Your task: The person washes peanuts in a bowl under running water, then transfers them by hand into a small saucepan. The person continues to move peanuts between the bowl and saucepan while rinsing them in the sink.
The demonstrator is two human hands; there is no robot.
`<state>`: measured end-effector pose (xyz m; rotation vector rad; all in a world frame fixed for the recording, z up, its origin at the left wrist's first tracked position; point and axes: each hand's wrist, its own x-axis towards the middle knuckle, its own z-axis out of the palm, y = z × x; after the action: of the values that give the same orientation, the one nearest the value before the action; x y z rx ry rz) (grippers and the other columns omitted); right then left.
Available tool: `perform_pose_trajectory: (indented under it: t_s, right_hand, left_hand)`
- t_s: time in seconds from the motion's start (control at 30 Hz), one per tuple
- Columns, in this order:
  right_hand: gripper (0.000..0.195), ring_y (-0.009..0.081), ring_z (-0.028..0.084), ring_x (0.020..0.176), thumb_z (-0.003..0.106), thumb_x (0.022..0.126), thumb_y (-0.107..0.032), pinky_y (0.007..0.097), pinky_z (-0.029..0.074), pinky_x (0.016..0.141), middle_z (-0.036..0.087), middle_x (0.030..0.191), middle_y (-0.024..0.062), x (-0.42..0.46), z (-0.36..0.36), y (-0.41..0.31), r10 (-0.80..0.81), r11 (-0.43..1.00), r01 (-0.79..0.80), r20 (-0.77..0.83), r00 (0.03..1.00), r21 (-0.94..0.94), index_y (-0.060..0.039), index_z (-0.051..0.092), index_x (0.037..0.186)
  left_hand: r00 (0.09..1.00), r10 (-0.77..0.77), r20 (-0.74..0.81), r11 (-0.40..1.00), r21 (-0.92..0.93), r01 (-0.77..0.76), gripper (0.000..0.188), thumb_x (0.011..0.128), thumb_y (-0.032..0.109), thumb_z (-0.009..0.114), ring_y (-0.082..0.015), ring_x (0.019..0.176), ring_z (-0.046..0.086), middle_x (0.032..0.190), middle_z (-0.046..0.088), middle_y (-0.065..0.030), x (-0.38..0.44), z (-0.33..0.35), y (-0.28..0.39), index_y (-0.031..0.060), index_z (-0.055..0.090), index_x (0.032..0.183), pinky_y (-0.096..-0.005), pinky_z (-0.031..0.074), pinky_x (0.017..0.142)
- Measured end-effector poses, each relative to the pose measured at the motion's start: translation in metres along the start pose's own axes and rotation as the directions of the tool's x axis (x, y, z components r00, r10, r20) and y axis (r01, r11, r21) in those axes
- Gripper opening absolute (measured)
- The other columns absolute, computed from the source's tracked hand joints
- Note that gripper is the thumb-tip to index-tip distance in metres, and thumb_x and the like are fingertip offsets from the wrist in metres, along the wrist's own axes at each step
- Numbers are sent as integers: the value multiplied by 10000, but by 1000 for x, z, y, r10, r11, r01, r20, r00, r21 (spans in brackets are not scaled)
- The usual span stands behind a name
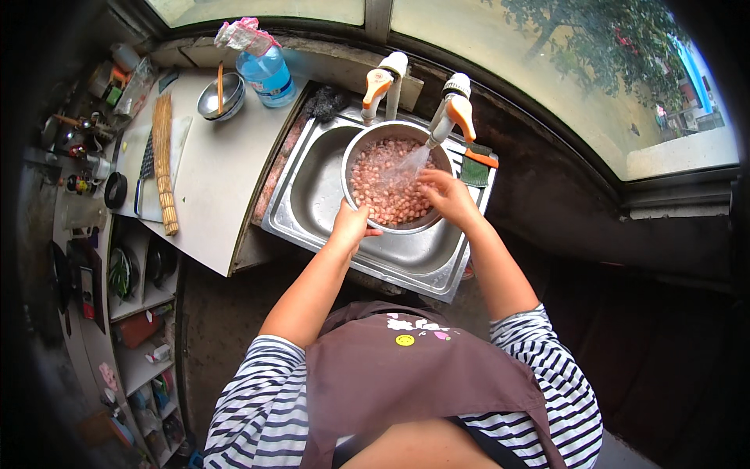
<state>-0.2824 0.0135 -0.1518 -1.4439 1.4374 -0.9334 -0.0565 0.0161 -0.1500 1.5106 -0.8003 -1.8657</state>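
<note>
A round metal basin (349, 153) full of pinkish peanuts (387, 176) sits over the stainless steel sink (316, 170). Water streams into it from the right-hand tap (443, 126), which has an orange lever. My left hand (350, 227) grips the basin's near-left rim, thumb on the inner side and fingers below. Inside the right side of the basin, my right hand (446, 196) hovers at the peanuts with loosely bent fingers, and nothing shows in its grasp. A second tap (378, 88) stands behind the basin; no stream from it is visible.
Left on the counter are stacked metal bowls (220, 99) with chopsticks, a blue-liquid bottle (266, 76), a straw whisk (164, 164) and a knife (143, 170) on a cutting board (179, 138). A green scrub pad (474, 170) and orange-handled tool (481, 157) lie at the sink's right edge.
</note>
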Motion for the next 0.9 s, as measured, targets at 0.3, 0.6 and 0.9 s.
perform_pose_trajectory:
  t_s: [0.3, 0.6, 0.9]
  right_hand:
    - [355, 226, 628, 789, 601, 805, -145, 391, 539, 698, 614, 983, 94, -37, 9, 14, 682, 422, -670, 273, 678, 610, -34, 509, 1130]
    - [176, 176, 577, 654, 529, 749, -1, 274, 474, 518, 599, 818, 78, -56, 35, 33, 687, 340, -493, 147, 712, 801, -15, 565, 920]
    - [146, 177, 585, 656, 535, 734, -26, 287, 499, 536, 593, 802, 73, -75, 26, 16, 686, 412, -519, 119, 717, 749, -15, 566, 876]
  left_hand:
    - [998, -26, 55, 999, 32, 24, 385, 904, 146, 408, -193, 895, 618, 1135, 557, -135, 1, 2, 6, 42, 371, 1273, -267, 551, 520]
    - [451, 892, 39, 177, 887, -427, 538, 799, 118, 616, -326, 1098, 441, 1148, 499, -174, 13, 40, 52, 37, 411, 1290, -436, 341, 979]
    - [998, 27, -58, 957, -287, -42, 122, 876, 38, 486, -155, 588, 536, 755, 571, -73, 109, 114, 37, 7, 574, 954, -291, 477, 524]
